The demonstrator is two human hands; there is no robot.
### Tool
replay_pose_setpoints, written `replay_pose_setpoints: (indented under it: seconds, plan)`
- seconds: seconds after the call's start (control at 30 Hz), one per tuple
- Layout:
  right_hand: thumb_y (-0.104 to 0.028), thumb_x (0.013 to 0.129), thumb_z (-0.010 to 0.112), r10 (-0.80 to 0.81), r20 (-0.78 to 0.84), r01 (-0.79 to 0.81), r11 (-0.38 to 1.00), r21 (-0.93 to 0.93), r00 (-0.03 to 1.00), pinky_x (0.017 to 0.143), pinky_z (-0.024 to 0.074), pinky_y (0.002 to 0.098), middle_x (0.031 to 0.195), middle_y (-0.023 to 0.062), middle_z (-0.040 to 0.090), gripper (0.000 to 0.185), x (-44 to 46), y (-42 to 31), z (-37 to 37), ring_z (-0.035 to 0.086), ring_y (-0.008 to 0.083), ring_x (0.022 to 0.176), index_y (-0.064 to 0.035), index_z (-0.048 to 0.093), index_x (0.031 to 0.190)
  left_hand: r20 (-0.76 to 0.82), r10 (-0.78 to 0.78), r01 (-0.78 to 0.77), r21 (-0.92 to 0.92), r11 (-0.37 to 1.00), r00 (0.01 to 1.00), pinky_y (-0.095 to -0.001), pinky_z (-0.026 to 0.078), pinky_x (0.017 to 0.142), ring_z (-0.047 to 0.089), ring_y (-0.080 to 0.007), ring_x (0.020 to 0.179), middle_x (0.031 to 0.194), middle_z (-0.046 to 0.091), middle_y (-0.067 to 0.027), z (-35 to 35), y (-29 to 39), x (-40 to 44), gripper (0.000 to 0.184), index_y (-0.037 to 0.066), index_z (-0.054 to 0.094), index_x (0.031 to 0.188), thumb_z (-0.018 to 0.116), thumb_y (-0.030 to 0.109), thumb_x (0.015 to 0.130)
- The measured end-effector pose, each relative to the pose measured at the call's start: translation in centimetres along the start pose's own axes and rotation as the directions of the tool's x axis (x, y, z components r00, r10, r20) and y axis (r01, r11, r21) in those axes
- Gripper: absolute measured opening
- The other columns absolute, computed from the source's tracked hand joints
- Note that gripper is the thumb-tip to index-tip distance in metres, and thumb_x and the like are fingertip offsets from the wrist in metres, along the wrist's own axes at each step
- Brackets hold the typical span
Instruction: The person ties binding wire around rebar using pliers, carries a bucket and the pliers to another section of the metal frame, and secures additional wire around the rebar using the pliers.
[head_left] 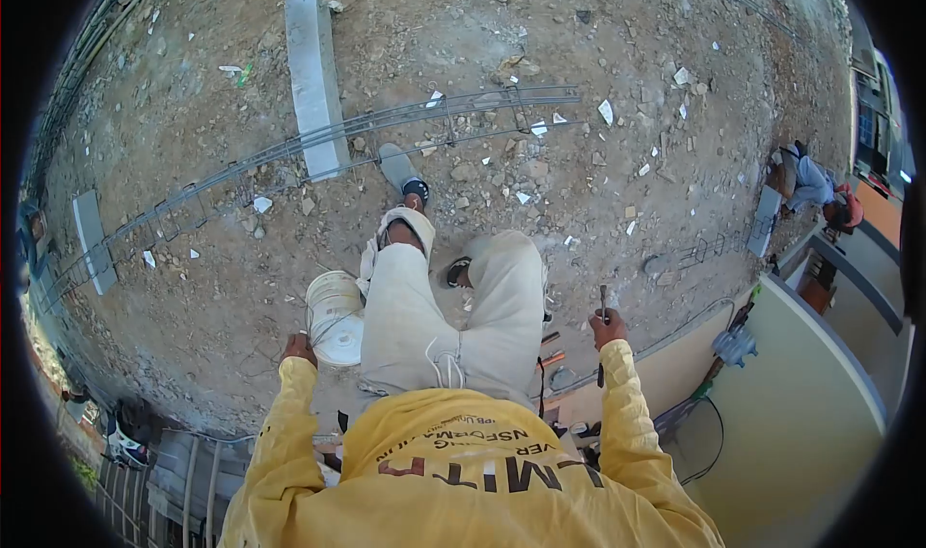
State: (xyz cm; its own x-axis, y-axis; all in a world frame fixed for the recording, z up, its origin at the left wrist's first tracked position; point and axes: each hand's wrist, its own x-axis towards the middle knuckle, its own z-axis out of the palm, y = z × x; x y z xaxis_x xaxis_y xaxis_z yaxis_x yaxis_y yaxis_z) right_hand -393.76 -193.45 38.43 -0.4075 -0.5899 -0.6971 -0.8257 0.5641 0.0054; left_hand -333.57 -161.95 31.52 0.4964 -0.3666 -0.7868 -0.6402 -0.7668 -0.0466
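Beside my left thigh, my left hand (300, 347) is closed around thin wire (322, 330) that runs across to a white bucket (335, 299). Whether this wire is the bucket's handle or loose strands, I cannot tell. My right hand (608, 329) is out to the right, wrapped round a slender dark metal tool (604, 297). One end of the tool points forward past the fingers, and a dark part shows behind the wrist. The tool's exact kind is too small to make out.
A long rebar cage (386, 123) crosses the stony ground ahead, over a pale concrete slab (311, 75). Another slab (94, 242) is at left. White shards are scattered about. At right are a low wall (810, 355), a blue plastic jug (735, 346) and a crouching person (815, 183).
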Motion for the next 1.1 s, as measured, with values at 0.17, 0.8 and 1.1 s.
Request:
replay_pose_setpoints:
  seconds: [0.17, 0.8, 1.1]
  plan:
    - [-0.023, 0.082, 0.068, -0.126, 0.032, 0.119, 0.981, 0.155, 0.992, 0.05, 0.0401, 0.0273, 0.064, 0.0013, 0.052, 0.031, 7.8, -17.2, -6.8, 0.048, 0.0103, 0.053, -0.0045, 0.061, 0.106, 0.155, 0.16, -0.176, 0.093, 0.98, 0.975, -0.0507, 0.051, 0.074, 0.063, -0.0402, 0.087, 0.107, 0.058, -0.0143, 2.7, 3.4, 3.8, 0.021, 0.01, 0.054, 0.102, 0.053, 0.009, 0.081]
    - [-0.014, 0.086, 0.067, -0.49, 0.59, 0.51, 0.847, 0.15, 0.641, 0.069, 0.0489, 0.0284, 0.082, 0.0081, 0.062, 0.034, 27.3, -38.8, 9.2, 0.06, 0.012, 0.075, -0.0004, 0.053, 0.114, 0.53, -0.136, 0.093, 0.107, 0.99, 0.837, -0.0425, 0.048, 0.085, 0.065, -0.0312, 0.095, 0.107, 0.065, -0.0173, 28.6, 21.5, 18.7, 0.036, 0.008, 0.057, 0.12, 0.051, 0.018, 0.085]
    - [-0.016, 0.085, 0.069, -0.672, 0.479, 0.669, 0.713, 0.21, 0.565, 0.067, 0.0462, 0.028, 0.082, 0.0065, 0.06, 0.036, 31.9, -39.7, 14.3, 0.054, 0.0134, 0.07, -0.0013, 0.054, 0.115, 0.435, -0.158, 0.201, -0.053, 0.978, 0.887, -0.0418, 0.048, 0.084, 0.065, -0.0307, 0.094, 0.106, 0.065, -0.0176, 33.2, 22.5, 25.9, 0.036, 0.008, 0.058, 0.119, 0.052, 0.019, 0.085]
